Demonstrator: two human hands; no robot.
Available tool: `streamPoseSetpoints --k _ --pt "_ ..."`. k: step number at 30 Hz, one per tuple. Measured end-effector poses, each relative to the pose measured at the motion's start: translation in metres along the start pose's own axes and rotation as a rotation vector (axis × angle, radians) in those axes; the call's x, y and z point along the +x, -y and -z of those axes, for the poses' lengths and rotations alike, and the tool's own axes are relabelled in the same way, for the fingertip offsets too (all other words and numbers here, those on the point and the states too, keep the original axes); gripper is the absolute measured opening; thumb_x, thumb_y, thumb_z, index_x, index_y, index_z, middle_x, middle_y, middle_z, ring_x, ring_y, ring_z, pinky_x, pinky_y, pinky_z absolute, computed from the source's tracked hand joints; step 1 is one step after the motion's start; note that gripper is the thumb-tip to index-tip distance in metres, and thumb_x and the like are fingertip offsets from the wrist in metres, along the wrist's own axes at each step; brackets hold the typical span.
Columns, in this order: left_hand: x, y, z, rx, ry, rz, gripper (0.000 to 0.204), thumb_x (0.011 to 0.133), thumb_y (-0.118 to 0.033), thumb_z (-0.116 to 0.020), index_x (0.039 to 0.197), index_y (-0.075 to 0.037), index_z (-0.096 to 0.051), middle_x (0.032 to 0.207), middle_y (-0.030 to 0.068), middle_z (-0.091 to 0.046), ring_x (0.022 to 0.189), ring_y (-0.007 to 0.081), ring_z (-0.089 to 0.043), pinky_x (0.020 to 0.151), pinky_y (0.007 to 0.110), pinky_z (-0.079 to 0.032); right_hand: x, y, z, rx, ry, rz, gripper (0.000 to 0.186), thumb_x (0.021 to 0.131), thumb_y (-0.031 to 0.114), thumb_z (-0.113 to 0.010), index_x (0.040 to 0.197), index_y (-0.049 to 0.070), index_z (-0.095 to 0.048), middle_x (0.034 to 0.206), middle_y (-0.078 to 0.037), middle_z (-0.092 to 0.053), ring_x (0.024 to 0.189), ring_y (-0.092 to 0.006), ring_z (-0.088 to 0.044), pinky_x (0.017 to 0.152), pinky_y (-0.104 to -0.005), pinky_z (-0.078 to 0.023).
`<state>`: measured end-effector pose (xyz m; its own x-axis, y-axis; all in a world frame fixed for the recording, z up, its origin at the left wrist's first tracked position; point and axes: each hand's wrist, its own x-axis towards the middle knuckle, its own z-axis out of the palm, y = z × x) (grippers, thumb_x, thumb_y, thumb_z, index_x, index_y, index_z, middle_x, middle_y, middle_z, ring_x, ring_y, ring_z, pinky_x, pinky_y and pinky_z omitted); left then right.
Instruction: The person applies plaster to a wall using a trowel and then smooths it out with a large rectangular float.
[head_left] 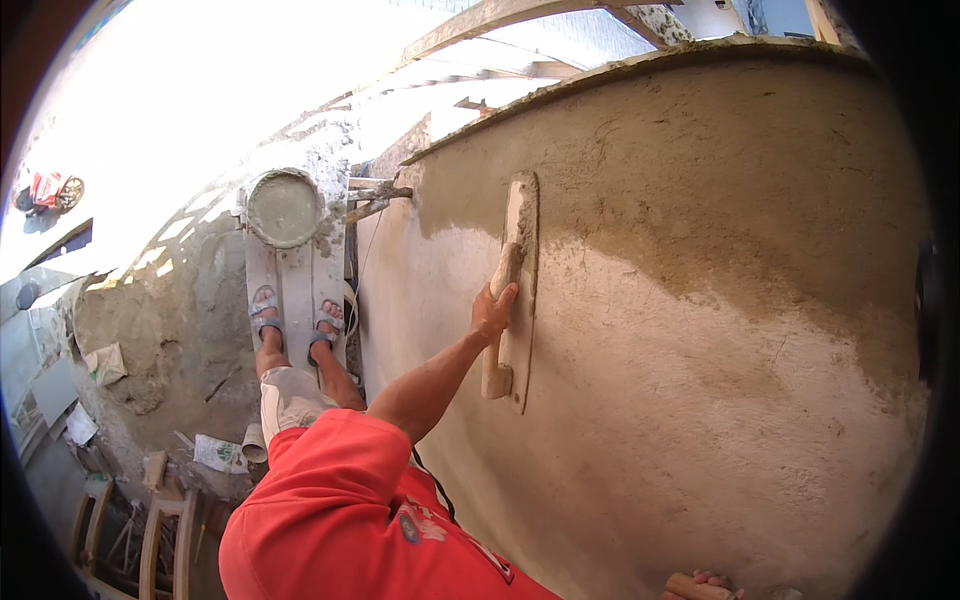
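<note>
My left hand is wrapped around the handle of a long plastering float, which lies flat against the wall with its length running up and down. Wet mortar clings to the blade's upper end and edge. Darker, damp plaster covers the wall's upper part, bordering a paler, drier area below. At the lower right edge, my right hand shows only a few fingers, closed on a wooden handle; the rest of that tool is out of the picture.
My sandaled feet stand on narrow planks. Ahead of them sits a round bucket of grey mortar. Far below left are a red motorcycle, a white sack and wooden frames. Wooden poles jut beside the planks.
</note>
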<state>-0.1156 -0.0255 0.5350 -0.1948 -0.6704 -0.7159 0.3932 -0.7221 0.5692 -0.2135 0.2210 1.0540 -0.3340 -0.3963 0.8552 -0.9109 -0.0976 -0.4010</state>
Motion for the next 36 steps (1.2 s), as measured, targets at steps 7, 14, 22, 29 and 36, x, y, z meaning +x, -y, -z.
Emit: streamPoseSetpoints --k 7,14,22,29,36 --pt "0.017 -0.012 0.003 -0.133 -0.151 0.172 0.055 0.089 -0.048 -0.065 0.093 0.005 -0.057 0.065 0.0111 -0.059 0.048 0.0225 -0.059 0.046 0.038 -0.049 -0.001 -0.004 -0.005 0.017 -0.013 0.047 0.051 0.086 0.032 -0.063 0.121 -0.003 -0.053 0.073 -0.019 -0.061 0.050 -0.0251 -0.056 0.040 -0.0366 -0.049" --pt "-0.116 -0.057 -0.051 0.260 0.052 -0.207 0.062 0.090 -0.051 -0.061 0.110 0.007 -0.051 0.091 0.0341 -0.063 0.090 0.0480 -0.063 0.078 0.051 -0.048 0.001 0.006 -0.018 -0.102 0.079 0.132 0.044 0.094 0.037 -0.052 0.060 0.009 -0.055 0.049 -0.006 -0.051 0.044 -0.0185 -0.050 0.039 -0.0322 -0.045" --pt "-0.175 -0.007 -0.047 0.224 0.131 -0.072 0.061 0.089 -0.050 -0.063 0.117 0.002 -0.050 0.089 0.0278 -0.066 0.088 0.0445 -0.064 0.079 0.049 -0.048 -0.001 -0.008 -0.010 -0.039 -0.034 0.123 0.050 0.098 0.037 -0.045 0.057 0.011 -0.055 0.046 -0.004 -0.049 0.042 -0.0166 -0.046 0.041 -0.0315 -0.046" --pt "-0.108 -0.059 -0.043 0.271 0.069 -0.092 0.056 0.090 -0.051 -0.062 0.102 0.002 -0.049 0.082 0.0290 -0.064 0.080 0.0469 -0.063 0.071 0.050 -0.048 0.007 -0.016 0.010 -0.138 0.019 0.144 0.050 0.099 0.041 -0.042 0.065 0.008 -0.058 0.051 -0.006 -0.052 0.045 -0.0196 -0.050 0.046 -0.0348 -0.050" --pt "-0.144 0.081 -0.037 0.027 -0.128 0.271 0.059 0.089 -0.053 -0.063 0.105 0.004 -0.056 0.082 0.0222 -0.066 0.073 0.0340 -0.067 0.067 0.045 -0.052 0.004 -0.016 0.001 -0.106 0.076 0.104 0.042 0.099 0.040 -0.043 0.082 0.005 -0.059 0.061 -0.009 -0.056 0.054 -0.0227 -0.055 0.048 -0.0400 -0.053"
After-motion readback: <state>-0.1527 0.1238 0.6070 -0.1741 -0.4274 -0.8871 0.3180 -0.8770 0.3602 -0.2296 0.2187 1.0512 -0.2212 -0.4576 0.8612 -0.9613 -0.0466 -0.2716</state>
